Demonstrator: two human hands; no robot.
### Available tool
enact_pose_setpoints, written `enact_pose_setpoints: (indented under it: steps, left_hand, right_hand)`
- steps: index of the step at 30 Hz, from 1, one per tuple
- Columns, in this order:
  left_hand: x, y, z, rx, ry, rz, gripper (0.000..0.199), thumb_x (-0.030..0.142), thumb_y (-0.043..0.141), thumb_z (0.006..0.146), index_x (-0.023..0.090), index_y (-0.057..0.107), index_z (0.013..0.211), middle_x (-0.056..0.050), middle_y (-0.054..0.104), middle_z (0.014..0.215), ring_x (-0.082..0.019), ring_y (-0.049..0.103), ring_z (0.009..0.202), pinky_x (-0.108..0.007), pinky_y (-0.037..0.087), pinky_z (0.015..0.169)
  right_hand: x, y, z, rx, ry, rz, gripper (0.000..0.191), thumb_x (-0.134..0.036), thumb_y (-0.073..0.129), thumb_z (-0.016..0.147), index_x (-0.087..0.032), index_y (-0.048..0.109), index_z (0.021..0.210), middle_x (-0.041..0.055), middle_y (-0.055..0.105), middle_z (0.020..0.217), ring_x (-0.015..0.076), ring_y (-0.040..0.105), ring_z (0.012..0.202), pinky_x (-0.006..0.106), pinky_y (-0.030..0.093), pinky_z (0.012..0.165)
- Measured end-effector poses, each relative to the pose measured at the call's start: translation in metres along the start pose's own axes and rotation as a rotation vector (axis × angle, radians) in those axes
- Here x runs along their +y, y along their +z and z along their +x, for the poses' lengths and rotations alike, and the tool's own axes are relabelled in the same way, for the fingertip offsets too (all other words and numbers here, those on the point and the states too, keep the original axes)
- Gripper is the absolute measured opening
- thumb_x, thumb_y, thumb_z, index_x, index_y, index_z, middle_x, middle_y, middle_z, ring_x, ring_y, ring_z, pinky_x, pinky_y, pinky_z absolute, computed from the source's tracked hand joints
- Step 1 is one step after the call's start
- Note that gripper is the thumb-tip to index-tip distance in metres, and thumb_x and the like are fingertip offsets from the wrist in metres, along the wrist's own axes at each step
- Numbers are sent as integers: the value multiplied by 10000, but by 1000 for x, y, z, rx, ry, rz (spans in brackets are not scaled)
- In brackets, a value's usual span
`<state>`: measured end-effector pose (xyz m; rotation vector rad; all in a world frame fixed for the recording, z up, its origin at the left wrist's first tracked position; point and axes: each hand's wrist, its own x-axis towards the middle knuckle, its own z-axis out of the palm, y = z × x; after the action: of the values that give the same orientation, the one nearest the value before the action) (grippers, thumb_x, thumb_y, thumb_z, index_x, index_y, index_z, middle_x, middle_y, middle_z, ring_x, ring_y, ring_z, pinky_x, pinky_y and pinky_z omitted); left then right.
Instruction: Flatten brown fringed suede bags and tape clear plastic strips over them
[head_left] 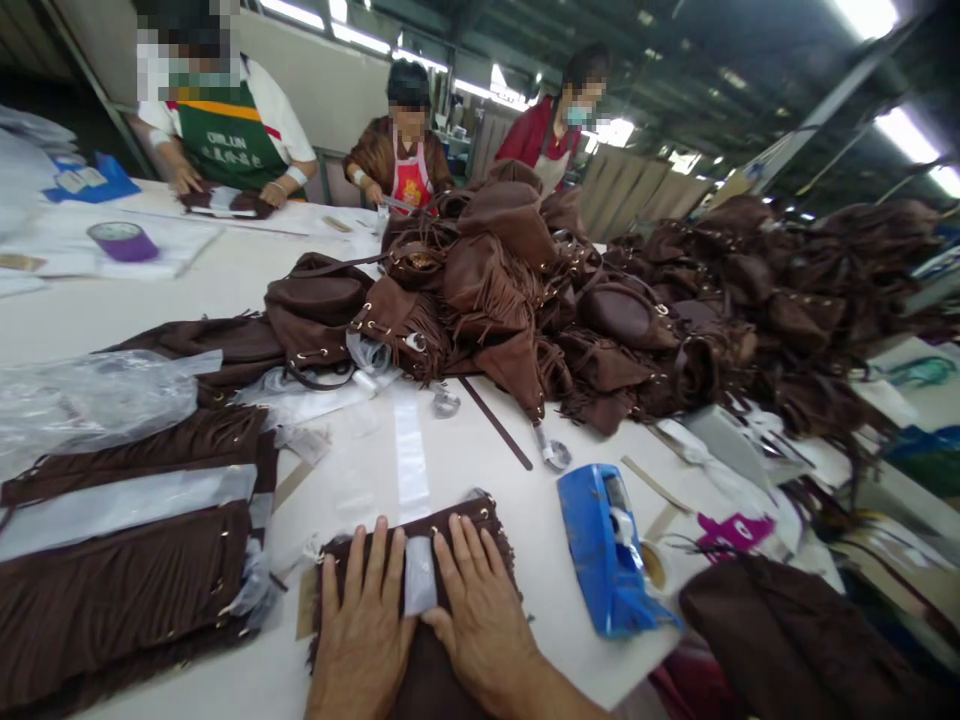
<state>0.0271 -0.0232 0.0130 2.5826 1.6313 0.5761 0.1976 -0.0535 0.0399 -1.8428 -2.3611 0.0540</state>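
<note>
A: Hand state?
B: Left hand (pixel 364 610) and right hand (pixel 487 600) lie flat, fingers extended, on the brown bag (pixel 442 680).
A: Bag position?
B: On the table (pixel 546 600), near the blue dispenser (pixel 592 550); its central strip (pixel 419 575) is possibly plastic.

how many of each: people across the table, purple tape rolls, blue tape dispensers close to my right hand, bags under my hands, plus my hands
Person across the table: 3
Purple tape roll: 1
Blue tape dispenser: 1
Brown bag: 1
Your hands, left hand and right hand: 2
Total: 8
</note>
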Motion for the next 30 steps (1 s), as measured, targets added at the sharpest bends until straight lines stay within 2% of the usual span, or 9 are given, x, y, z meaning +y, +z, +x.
enact_pose_setpoints:
  steps: [6, 13, 16, 20, 25, 28, 30]
  left_hand:
    - [1, 1, -2, -12, 47, 38, 590, 296, 381, 939, 56, 342, 1476, -173, 222, 1607, -359, 73, 1509, -671, 113, 1178]
    - [18, -9, -6, 43, 108, 46, 618, 296, 343, 967, 17, 221, 1505, -232, 180, 1603, -372, 36, 1506, -710, 89, 1159]
    - [27, -3, -15, 95, 151, 42, 677, 299, 350, 966, -15, 108, 1515, -293, 165, 1585, -395, 48, 1499, -725, 129, 1143]
    - [24, 14, -28, 194, 271, 59, 682, 221, 364, 951, 63, 58, 1540, -279, 164, 1591, -408, 77, 1493, -736, 213, 1113]
    - [10, 29, -26, 292, 299, 126, 742, 187, 419, 917, 77, 39, 1544, -260, 266, 1571, -394, 148, 1488, -693, 287, 1111]
    - [5, 35, -23, 293, 297, 147, 772, 208, 458, 897, 57, 58, 1541, -239, 380, 1527, -384, 215, 1476, -651, 287, 1137]
    - [2, 36, -22, 289, 303, 159, 777, 214, 470, 889, 55, 78, 1540, -224, 427, 1503, -383, 239, 1468, -634, 284, 1147]
  right_hand:
    - [6, 13, -14, 66, -21, 38, 810, -416, 574, 925, -107, 179, 1561, 187, 91, 1623, 344, 75, 1502, 561, 186, 1201]
    - [3, -1, -20, 81, 14, 105, 745, -467, 480, 974, -78, 208, 1549, 204, 50, 1620, 327, 36, 1506, 533, 136, 1218]
    - [5, -3, -23, 95, 12, 156, 706, -479, 421, 996, -76, 227, 1543, 201, 58, 1621, 317, 30, 1507, 525, 113, 1223]
    - [9, 3, -29, 126, 15, 238, 683, -444, 449, 987, -123, 232, 1549, 167, 86, 1629, 306, 45, 1508, 534, 122, 1219]
    - [13, 12, -27, 189, -1, 290, 734, -328, 576, 903, -163, 256, 1543, 137, 207, 1617, 291, 132, 1502, 551, 164, 1210]
    - [10, 1, -14, 228, 18, 333, 815, -305, 632, 852, -128, 235, 1542, 153, 349, 1558, 295, 250, 1463, 543, 205, 1202]
    - [7, -9, 0, 225, -22, 378, 795, -274, 655, 835, -143, 278, 1522, 143, 437, 1498, 285, 348, 1404, 508, 267, 1182]
